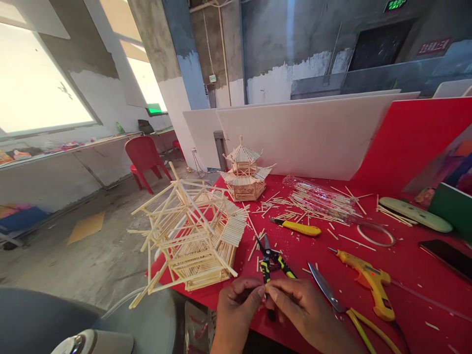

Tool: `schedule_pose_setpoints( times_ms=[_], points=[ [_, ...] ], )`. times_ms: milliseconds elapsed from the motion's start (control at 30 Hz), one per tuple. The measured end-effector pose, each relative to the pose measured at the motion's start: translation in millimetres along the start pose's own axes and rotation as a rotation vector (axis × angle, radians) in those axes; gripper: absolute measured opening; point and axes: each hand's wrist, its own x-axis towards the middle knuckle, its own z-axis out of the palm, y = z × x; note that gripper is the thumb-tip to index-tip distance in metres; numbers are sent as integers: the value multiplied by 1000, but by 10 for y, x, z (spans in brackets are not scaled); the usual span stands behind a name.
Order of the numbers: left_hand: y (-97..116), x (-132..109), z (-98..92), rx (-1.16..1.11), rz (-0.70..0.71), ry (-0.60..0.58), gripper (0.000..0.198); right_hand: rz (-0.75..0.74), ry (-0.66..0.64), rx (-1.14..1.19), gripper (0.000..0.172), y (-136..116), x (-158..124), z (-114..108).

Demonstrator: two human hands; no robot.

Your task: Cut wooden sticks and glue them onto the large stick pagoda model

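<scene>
My left hand (238,307) and my right hand (304,307) meet at the table's front edge, thumbs and forefingers pinched together. Whatever lies between the fingertips is too small to make out. Just beyond and partly under them rest pruning shears (271,254) with black and yellow-green handles, blades apart. Left of the hands stands a large half-open pavilion model (210,255) of thin wooden sticks, its roof a bare frame with several slatted panels. Further back is a smaller stick pagoda (245,172) with two slatted roofs.
On the red table (405,305) lie a yellow utility knife (300,227), a yellow glue gun (368,278), scissors (326,290), a tape roll (376,234), a phone (448,258) and a plastic bag of sticks (320,199). Cut sticks are scattered around. White boards (298,137) stand behind.
</scene>
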Motion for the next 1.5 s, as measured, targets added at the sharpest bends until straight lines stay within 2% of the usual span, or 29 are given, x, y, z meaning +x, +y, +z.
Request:
schedule_pose_setpoints(
  times_ms=[200,367,433,533,600,700,800,867,967,1067,1167,1367,1500],
  points=[
    [7,-2,6,41,43,8,28,-32,38,-186,28,23,15,-14],
    [88,-50,44,-88,-75,59,25,44,111,-74,24,53,4,30],
    [183,-80,56,-144,-56,1,14,68,138,-80,26,53,-6,59],
    [273,-103,66,-194,-10,-49,15,44,158,-133,34,53,-9,113],
    [242,-93,65,-150,3,-26,14,19,149,-170,41,58,1,159],
    [79,-46,50,-52,-6,26,16,-11,164,-204,47,74,29,233],
    [-55,-3,21,-11,32,150,27,-35,216,-125,40,102,51,299],
    [-55,2,-3,44,93,193,29,-14,224,8,33,127,58,326],
    [31,-23,-33,131,196,135,24,63,240,184,36,164,57,322],
    [86,-52,-45,189,247,67,21,107,183,224,39,177,50,271],
    [80,-61,-37,180,232,51,20,101,146,187,44,152,52,221],
    [95,-72,62,36,180,-8,20,38,190,8,49,80,74,227],
    [118,-87,93,-34,178,-54,22,33,210,8,49,68,67,243]
  ],
)
